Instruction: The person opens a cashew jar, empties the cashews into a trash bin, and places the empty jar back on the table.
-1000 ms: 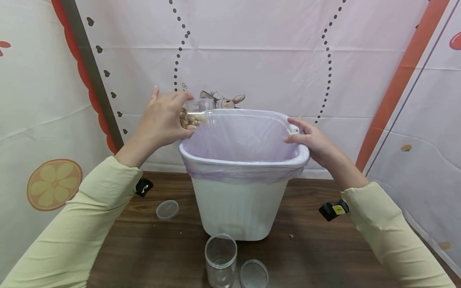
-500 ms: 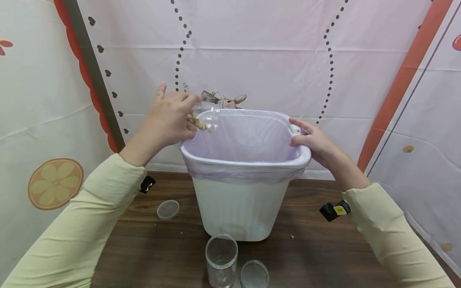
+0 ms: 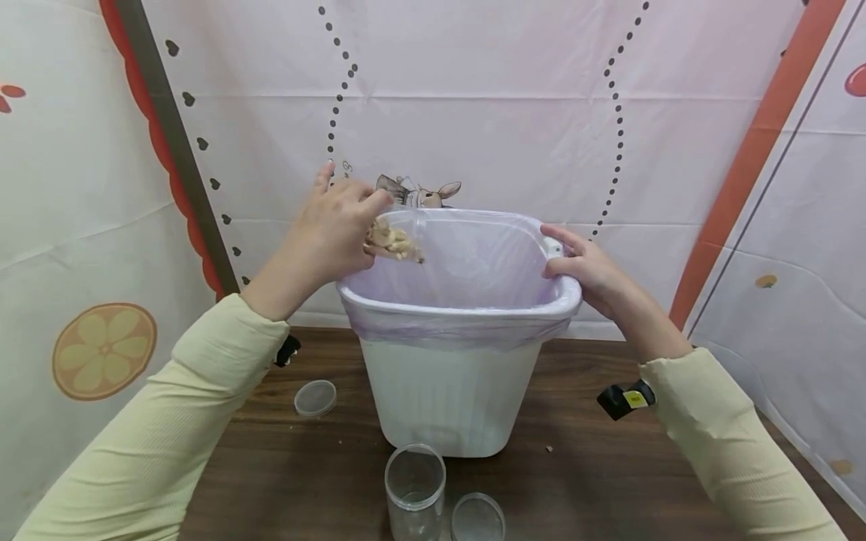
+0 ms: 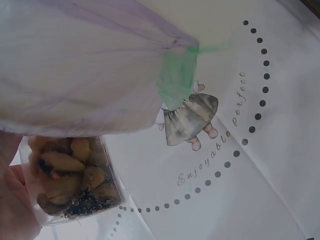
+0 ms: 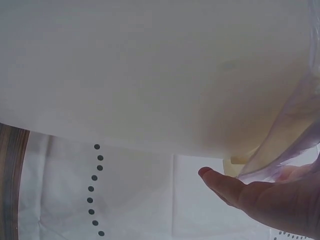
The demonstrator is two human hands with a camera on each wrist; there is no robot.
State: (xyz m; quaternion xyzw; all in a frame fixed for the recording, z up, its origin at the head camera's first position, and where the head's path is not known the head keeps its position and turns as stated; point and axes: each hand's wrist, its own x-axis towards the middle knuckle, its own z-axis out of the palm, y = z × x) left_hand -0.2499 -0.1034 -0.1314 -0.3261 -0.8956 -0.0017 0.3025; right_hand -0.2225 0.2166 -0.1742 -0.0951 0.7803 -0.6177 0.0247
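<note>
My left hand point(image 3: 334, 229) grips a clear plastic jar, tilted mouth-down over the left side of a white trash bin point(image 3: 446, 391). Tan, nut-like pieces point(image 3: 394, 242) lie bunched toward the jar's mouth. In the left wrist view the jar point(image 4: 75, 180) shows the pieces with dark crumbs among them. A thin purple bin liner point(image 3: 473, 255) covers the bin's inside and folds over its rim. On the right side, my right hand point(image 3: 595, 274) holds the rim, the thumb on the inner side. From the right wrist, its fingers point(image 5: 225, 187) show along the bin's outer wall.
An open clear jar point(image 3: 415, 492) stands in front of the bin on the dark wooden table point(image 3: 284, 481). One clear lid point(image 3: 477, 517) lies beside it, another lid point(image 3: 315, 398) left of the bin. A small crumb point(image 3: 549, 449) lies right. Printed cloth point(image 3: 473, 113) hangs behind.
The left hand has moved right, over the bin, and tipped the jar further down. The pieces have slid toward its mouth. The right hand stays on the rim.
</note>
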